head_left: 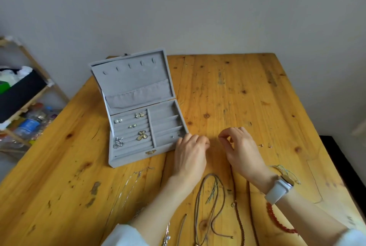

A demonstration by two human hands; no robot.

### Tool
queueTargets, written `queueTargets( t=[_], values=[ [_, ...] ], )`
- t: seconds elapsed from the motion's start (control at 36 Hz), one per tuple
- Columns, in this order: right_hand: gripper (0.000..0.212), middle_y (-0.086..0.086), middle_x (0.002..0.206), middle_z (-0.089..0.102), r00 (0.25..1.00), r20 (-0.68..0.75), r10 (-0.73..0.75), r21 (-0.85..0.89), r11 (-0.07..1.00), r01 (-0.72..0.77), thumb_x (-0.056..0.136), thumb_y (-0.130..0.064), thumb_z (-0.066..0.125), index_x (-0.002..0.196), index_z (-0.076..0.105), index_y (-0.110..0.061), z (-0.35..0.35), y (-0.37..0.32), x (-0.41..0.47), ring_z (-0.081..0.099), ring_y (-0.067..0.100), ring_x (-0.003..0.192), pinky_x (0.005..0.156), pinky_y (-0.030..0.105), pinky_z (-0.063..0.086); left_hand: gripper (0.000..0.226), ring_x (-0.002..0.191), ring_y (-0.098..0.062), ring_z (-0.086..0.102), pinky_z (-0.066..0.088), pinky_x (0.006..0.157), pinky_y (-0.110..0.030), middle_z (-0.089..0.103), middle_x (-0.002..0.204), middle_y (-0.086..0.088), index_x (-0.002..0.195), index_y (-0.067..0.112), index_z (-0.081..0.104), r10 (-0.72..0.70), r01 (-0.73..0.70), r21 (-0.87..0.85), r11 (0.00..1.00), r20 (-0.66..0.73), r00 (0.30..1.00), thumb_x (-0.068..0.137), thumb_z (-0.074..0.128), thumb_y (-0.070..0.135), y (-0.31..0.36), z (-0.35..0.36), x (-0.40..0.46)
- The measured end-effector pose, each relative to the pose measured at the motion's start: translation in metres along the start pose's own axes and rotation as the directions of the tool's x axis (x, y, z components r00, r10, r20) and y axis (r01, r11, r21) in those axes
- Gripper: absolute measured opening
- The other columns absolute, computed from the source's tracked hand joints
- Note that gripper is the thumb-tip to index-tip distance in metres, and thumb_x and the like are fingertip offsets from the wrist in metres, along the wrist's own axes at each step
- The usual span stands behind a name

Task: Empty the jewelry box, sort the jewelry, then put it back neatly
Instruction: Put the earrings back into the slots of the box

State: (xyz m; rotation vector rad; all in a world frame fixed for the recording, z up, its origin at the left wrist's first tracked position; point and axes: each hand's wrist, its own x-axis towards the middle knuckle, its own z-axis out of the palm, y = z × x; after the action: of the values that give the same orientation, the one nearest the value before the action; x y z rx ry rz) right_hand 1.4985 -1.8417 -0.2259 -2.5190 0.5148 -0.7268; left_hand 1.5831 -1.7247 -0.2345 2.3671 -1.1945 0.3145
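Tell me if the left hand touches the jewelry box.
Cannot tell: in the head view the left hand overlaps the jewelry box corner, hiding any gap.

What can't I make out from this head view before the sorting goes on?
- Anything pinched in the left hand or right hand: too small, curled fingers cover it.
- Tiny metal bits on the wooden table: too small to identify.
- Brown cord necklaces: lower ends cut off by the bottom edge.

Left hand [191, 153] palm-down, fingers curled, tips pinched together; right hand [240, 146] just beside it, fingers curled, thumb and forefinger pinched; tips near but apart; both forearms bare, sleeves pushed back; right wrist carries a watch.
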Motion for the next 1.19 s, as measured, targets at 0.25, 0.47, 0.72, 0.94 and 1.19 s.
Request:
queueTargets(
  t=[0.25,0.47,0.72,0.94,1.19],
  values=[
    [0.009,0.007,0.084,0.065,0.994,0.053,-0.092,0.172,0.982,0.082,0.081,-0.002,0.059,0.086,0.063,-0.007,0.039,-0.054,0.022,0.054,0.024,0.081,0.072,0.019,0.035,0.008,0.066,0.008,0.058,0.042,0.067,-0.006,0.068,0.079,0.009,0.086,0.013,0.073,-0.367,0.359,-0.418,0.835,0.062,0.928,0.08,0.068,0.009,-0.065,-0.063,-0.03],
    [0.012,0.012,0.087,0.067,0.989,0.102,-0.104,0.253,0.964,0.076,0.081,-0.003,0.057,0.089,0.066,-0.006,0.086,-0.101,0.044,0.055,0.03,0.089,0.078,0.026,0.037,0.014,0.071,-0.006,0.059,0.039,0.06,0.0,0.063,0.073,0.01,0.083,0.016,0.065,-0.539,0.503,-0.433,0.748,0.047,0.841,0.082,0.065,0.002,-0.126,-0.099,-0.034],
    [0.012,0.005,0.086,0.067,0.999,0.025,-0.024,0.097,0.995,0.022,0.082,-0.008,0.057,0.088,0.066,-0.013,0.097,-0.103,0.036,0.057,0.025,0.085,0.069,0.027,0.039,0.011,0.068,-0.001,0.056,0.042,0.064,-0.011,0.065,0.073,0.003,0.079,0.015,0.069,-0.458,0.519,-0.263,0.814,0.261,0.85,0.082,0.065,0.005,-0.147,-0.102,-0.016],
    [0.01,0.0,0.072,0.066,0.996,-0.051,-0.068,0.064,0.995,0.071,0.074,-0.006,0.06,0.078,0.066,-0.013,0.101,-0.104,0.032,0.058,0.023,0.067,0.054,0.025,0.042,0.012,0.094,-0.013,0.059,0.042,0.085,-0.023,0.068,0.094,0.003,0.087,0.018,0.071,-0.44,0.498,-0.058,0.865,0.387,0.81,0.087,0.061,0.013,-0.158,-0.1,-0.002],
    [0.01,0.0,0.073,0.066,0.994,-0.071,-0.088,0.067,0.993,0.093,0.075,-0.006,0.06,0.08,0.066,-0.012,0.101,-0.103,0.032,0.058,0.021,0.067,0.053,0.023,0.041,0.012,0.1,-0.014,0.051,0.043,0.094,-0.033,0.053,0.101,0.004,0.083,0.024,0.067,-0.427,0.447,0.058,0.893,0.429,0.796,0.087,0.061,0.013,-0.155,-0.1,0.007]
  ],
)
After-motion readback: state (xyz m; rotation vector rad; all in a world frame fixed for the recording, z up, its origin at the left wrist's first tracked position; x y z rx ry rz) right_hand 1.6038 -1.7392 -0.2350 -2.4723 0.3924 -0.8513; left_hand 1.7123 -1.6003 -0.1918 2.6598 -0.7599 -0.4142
